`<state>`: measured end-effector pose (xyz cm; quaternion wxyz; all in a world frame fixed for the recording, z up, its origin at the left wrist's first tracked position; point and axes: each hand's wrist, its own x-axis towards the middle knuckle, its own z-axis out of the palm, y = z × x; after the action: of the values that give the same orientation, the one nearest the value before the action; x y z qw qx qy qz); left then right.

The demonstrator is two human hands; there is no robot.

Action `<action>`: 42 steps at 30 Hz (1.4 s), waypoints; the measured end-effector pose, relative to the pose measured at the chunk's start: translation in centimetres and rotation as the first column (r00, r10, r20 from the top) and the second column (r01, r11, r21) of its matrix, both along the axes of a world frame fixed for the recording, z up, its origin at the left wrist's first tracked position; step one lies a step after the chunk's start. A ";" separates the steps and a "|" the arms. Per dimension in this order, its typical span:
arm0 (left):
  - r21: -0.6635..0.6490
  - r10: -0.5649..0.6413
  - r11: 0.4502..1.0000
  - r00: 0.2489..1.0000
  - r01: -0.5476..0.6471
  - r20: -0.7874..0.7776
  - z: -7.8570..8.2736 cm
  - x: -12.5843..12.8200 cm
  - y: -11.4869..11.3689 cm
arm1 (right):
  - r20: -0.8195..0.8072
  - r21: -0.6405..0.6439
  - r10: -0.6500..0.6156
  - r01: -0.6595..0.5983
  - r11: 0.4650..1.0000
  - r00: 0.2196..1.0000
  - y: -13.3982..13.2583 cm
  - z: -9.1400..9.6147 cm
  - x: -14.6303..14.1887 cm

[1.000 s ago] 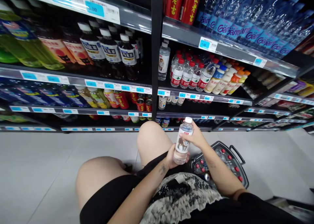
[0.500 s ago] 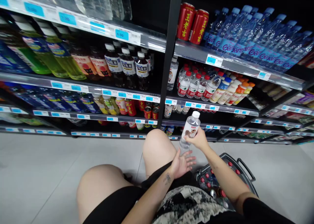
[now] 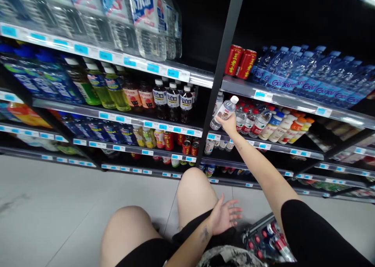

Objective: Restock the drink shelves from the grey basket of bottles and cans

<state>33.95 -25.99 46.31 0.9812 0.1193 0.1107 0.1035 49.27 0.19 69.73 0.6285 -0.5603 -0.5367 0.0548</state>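
Note:
My right hand [image 3: 229, 124] is wrapped round a clear water bottle [image 3: 227, 109] with a white cap and a white label. The bottle leans to the right at the left end of a middle shelf [image 3: 281, 149]. Behind it stands a similar clear bottle [image 3: 218, 101], partly covered. Just right of my fingers are red-capped water bottles [image 3: 249, 120]. My left hand [image 3: 224, 216] is held low beside my knee, palm up, its fingers spread and nothing in it.
A dark basket [image 3: 254, 230] holding red-capped bottles and other drinks sits on the floor at lower right. A black upright post [image 3: 225, 44] divides the shelves. Red cans [image 3: 246, 64] and blue water bottles [image 3: 310, 72] fill the shelf above; dark tea bottles [image 3: 173, 97] stand left.
My right hand has carried the bottle from above my lap up and forward to the middle shelf. My left hand stays low and open. The view has shifted, showing more of the upper shelves.

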 end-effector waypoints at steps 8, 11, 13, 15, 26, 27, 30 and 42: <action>-0.062 0.022 0.998 0.998 -0.019 0.053 -1.0 -0.4 0.2 | 0.089 -0.266 0.028 -0.004 0.964 0.996 4.3 -2.6 0.8; -0.061 0.019 0.998 0.999 -0.016 0.041 -0.9 -0.4 0.3 | 0.056 -0.277 0.107 -0.088 0.957 0.993 4.6 -3.1 1.2; -0.057 0.013 0.998 0.999 -0.011 0.041 -0.9 -0.3 0.4 | 0.060 -0.246 0.128 -0.110 0.963 0.990 4.3 -3.2 1.0; -0.055 0.007 0.998 0.999 -0.005 0.042 -0.9 -0.2 0.5 | 0.094 -0.229 0.097 -0.073 0.971 0.991 3.7 -3.5 0.6; -0.007 -0.031 1.000 1.000 0.031 -0.001 -0.5 0.5 0.2 | 0.229 -0.495 0.061 0.062 0.867 0.972 2.3 -6.1 -0.4; -0.004 -0.031 1.000 1.000 0.031 0.002 -0.4 0.5 0.2 | 0.217 -0.490 0.089 0.029 0.871 0.972 2.5 -6.1 -0.2; 0.006 -0.027 1.000 1.000 0.027 0.012 -0.4 0.4 0.2 | 0.194 -0.474 0.122 -0.016 0.880 0.973 3.0 -6.0 0.3; 0.018 0.003 1.000 1.000 -0.002 -0.021 0.1 -0.1 0.2 | 0.252 -0.509 0.157 -0.007 0.861 0.955 2.9 -6.2 1.2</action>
<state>33.85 -25.79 46.44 0.9788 0.1291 0.1200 0.1045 50.50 3.07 63.51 0.3739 -0.6828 -0.6122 0.1384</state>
